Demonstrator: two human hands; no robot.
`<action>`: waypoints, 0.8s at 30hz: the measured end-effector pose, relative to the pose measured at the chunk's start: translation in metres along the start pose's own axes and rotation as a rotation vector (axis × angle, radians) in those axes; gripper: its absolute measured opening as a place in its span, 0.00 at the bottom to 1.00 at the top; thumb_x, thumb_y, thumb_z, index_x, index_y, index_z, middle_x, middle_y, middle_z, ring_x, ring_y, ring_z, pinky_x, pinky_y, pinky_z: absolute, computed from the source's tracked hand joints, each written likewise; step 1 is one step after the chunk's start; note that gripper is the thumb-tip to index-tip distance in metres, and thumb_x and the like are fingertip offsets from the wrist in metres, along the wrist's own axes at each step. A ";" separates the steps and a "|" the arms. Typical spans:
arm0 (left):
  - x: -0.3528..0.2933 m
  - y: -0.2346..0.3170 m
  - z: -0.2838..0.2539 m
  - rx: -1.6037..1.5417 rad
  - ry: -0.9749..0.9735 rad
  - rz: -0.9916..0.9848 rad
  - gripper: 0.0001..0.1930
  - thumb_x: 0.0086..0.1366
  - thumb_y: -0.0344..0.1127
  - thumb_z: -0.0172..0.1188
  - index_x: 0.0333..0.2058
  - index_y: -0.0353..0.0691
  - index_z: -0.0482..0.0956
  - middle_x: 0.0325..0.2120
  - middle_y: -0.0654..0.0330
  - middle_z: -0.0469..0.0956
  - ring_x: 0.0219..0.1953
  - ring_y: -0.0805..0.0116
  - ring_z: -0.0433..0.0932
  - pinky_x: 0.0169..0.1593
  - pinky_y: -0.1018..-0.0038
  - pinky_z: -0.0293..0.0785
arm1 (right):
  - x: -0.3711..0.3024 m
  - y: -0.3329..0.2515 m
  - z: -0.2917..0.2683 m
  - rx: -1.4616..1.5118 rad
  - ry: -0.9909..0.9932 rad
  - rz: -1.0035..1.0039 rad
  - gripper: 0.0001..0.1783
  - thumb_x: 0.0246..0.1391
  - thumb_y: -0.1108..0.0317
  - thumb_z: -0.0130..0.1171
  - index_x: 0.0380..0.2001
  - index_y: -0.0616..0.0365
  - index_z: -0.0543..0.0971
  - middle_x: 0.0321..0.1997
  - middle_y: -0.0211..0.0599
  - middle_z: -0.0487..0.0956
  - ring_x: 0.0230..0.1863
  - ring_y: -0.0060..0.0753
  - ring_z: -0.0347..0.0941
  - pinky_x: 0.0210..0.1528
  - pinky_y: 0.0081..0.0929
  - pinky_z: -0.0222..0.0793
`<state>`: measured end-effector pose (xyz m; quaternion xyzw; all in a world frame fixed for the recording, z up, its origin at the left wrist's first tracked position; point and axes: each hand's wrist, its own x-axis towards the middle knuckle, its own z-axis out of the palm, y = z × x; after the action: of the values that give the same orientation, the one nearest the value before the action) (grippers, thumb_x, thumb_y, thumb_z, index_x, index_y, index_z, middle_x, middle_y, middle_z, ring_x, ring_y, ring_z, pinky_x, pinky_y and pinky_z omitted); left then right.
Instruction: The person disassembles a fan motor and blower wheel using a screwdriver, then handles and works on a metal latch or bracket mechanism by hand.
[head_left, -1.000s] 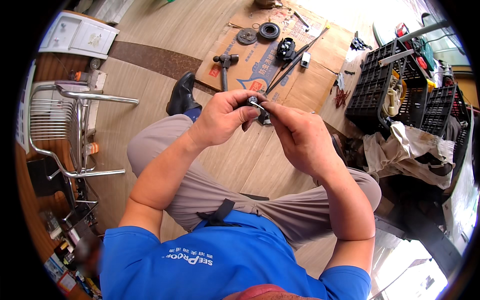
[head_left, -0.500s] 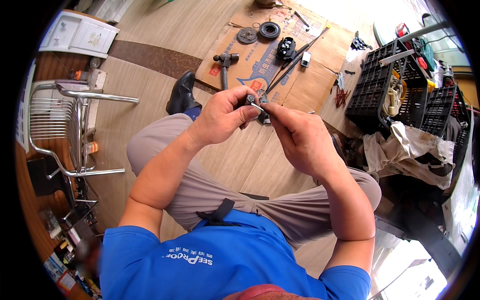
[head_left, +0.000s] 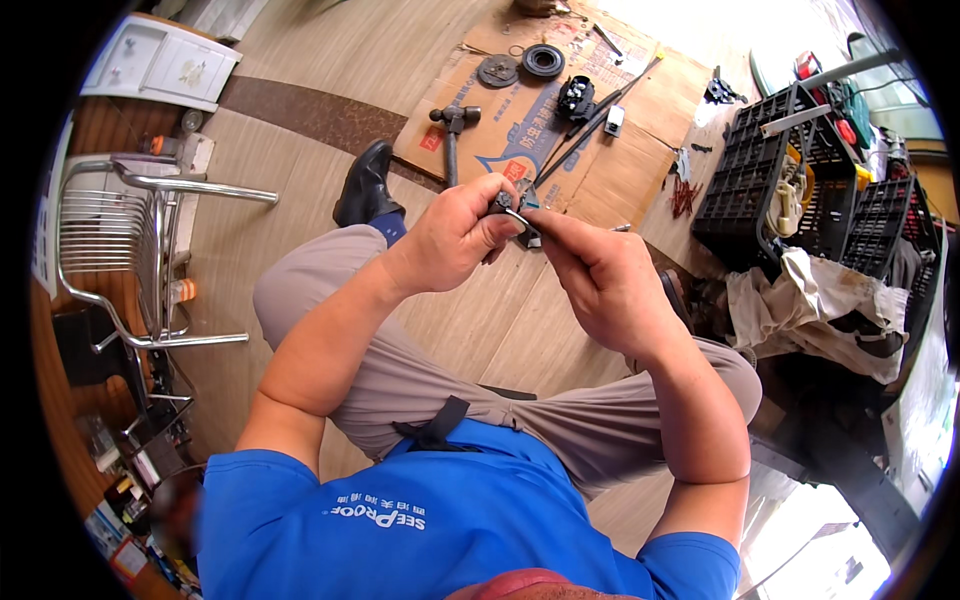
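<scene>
My left hand (head_left: 448, 240) is closed around a small dark part (head_left: 503, 201), thumb and fingertips pinching it above the floor between my knees. From the right, my right hand (head_left: 605, 275) pinches a slim metal tool (head_left: 517, 217), its shiny end against the dark part. The tool's exact kind is hidden by my fingers. Beyond both hands, a ball-peen hammer (head_left: 452, 135) lies on a flattened cardboard sheet (head_left: 640, 175). Also on it are a black ring (head_left: 543, 61), a grey disc (head_left: 497, 70), a black housing (head_left: 576, 98) and a small white block (head_left: 614, 121).
Long dark rods (head_left: 590, 125) lie across the cardboard. A black plastic crate (head_left: 735, 190) with tools and a pale cloth (head_left: 815, 300) stand at the right, near some reddish screws (head_left: 684, 197). A metal chair (head_left: 190, 188) lies at the left.
The slim metal tool has tilted slightly at the dark part, and more of a metal end shows behind my right hand. Both hands stay nearly in place.
</scene>
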<state>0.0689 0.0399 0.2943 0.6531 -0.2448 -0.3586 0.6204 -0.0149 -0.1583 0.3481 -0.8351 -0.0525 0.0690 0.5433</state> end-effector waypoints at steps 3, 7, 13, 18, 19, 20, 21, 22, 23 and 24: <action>0.001 0.002 0.001 0.029 0.002 0.011 0.20 0.67 0.52 0.54 0.38 0.39 0.65 0.20 0.66 0.67 0.22 0.79 0.66 0.27 0.81 0.66 | -0.001 0.001 0.001 -0.030 0.002 -0.011 0.15 0.59 0.73 0.51 0.49 0.56 0.76 0.31 0.52 0.78 0.34 0.57 0.76 0.35 0.45 0.70; 0.001 0.003 0.003 0.001 0.015 0.023 0.20 0.68 0.52 0.54 0.38 0.39 0.65 0.20 0.66 0.68 0.22 0.80 0.67 0.26 0.81 0.66 | -0.002 0.004 0.004 -0.116 0.025 -0.050 0.16 0.59 0.72 0.51 0.51 0.55 0.75 0.31 0.51 0.79 0.35 0.55 0.76 0.36 0.45 0.70; 0.001 0.004 0.003 0.045 0.032 0.040 0.19 0.69 0.51 0.53 0.38 0.39 0.65 0.20 0.66 0.68 0.21 0.80 0.66 0.26 0.81 0.66 | -0.003 0.004 0.004 -0.126 0.033 -0.061 0.16 0.60 0.72 0.51 0.52 0.56 0.74 0.32 0.50 0.79 0.36 0.54 0.76 0.36 0.45 0.70; 0.000 0.001 0.002 0.078 0.023 0.048 0.19 0.70 0.52 0.52 0.38 0.39 0.65 0.19 0.67 0.67 0.21 0.82 0.65 0.25 0.82 0.65 | -0.002 -0.001 0.001 -0.111 0.038 -0.053 0.16 0.59 0.73 0.51 0.51 0.57 0.75 0.31 0.51 0.79 0.35 0.54 0.77 0.36 0.43 0.71; 0.000 0.001 0.001 0.078 0.025 0.047 0.19 0.70 0.52 0.52 0.38 0.39 0.65 0.19 0.67 0.67 0.21 0.82 0.65 0.25 0.82 0.65 | -0.001 -0.007 -0.003 -0.079 -0.018 0.032 0.16 0.60 0.73 0.51 0.51 0.57 0.75 0.31 0.53 0.78 0.35 0.54 0.77 0.37 0.41 0.72; 0.000 0.000 0.001 0.160 0.024 0.058 0.18 0.70 0.50 0.52 0.38 0.38 0.65 0.19 0.65 0.67 0.21 0.78 0.66 0.26 0.80 0.66 | -0.001 -0.010 -0.005 -0.048 -0.073 0.119 0.16 0.60 0.74 0.51 0.51 0.58 0.76 0.31 0.54 0.78 0.35 0.54 0.77 0.37 0.38 0.72; 0.000 -0.001 0.000 0.243 0.023 0.069 0.17 0.70 0.48 0.52 0.37 0.38 0.65 0.19 0.62 0.68 0.21 0.74 0.67 0.27 0.77 0.67 | -0.001 -0.009 -0.007 -0.048 -0.075 0.120 0.16 0.60 0.74 0.51 0.51 0.58 0.76 0.31 0.54 0.78 0.35 0.54 0.77 0.37 0.38 0.72; 0.000 0.000 0.000 0.242 0.024 0.068 0.17 0.70 0.48 0.52 0.37 0.38 0.65 0.19 0.62 0.68 0.21 0.74 0.67 0.27 0.77 0.67 | 0.001 -0.006 -0.009 -0.007 -0.105 0.140 0.15 0.60 0.73 0.51 0.50 0.58 0.77 0.32 0.55 0.78 0.35 0.55 0.77 0.37 0.37 0.72; 0.001 0.002 0.001 0.409 0.051 0.180 0.16 0.70 0.45 0.53 0.38 0.37 0.66 0.20 0.57 0.69 0.23 0.65 0.69 0.29 0.73 0.68 | 0.002 -0.004 -0.011 0.032 -0.135 0.162 0.15 0.60 0.73 0.52 0.50 0.58 0.77 0.32 0.56 0.78 0.36 0.56 0.77 0.38 0.35 0.73; 0.001 0.003 0.002 0.576 0.078 0.292 0.14 0.70 0.42 0.53 0.38 0.36 0.66 0.22 0.53 0.69 0.24 0.57 0.71 0.31 0.69 0.69 | 0.004 0.000 -0.011 0.067 -0.145 0.154 0.15 0.61 0.72 0.53 0.50 0.56 0.78 0.34 0.57 0.78 0.36 0.56 0.77 0.38 0.35 0.73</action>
<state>0.0682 0.0380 0.2968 0.7729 -0.4035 -0.1566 0.4641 -0.0095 -0.1677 0.3522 -0.8110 -0.0249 0.1724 0.5586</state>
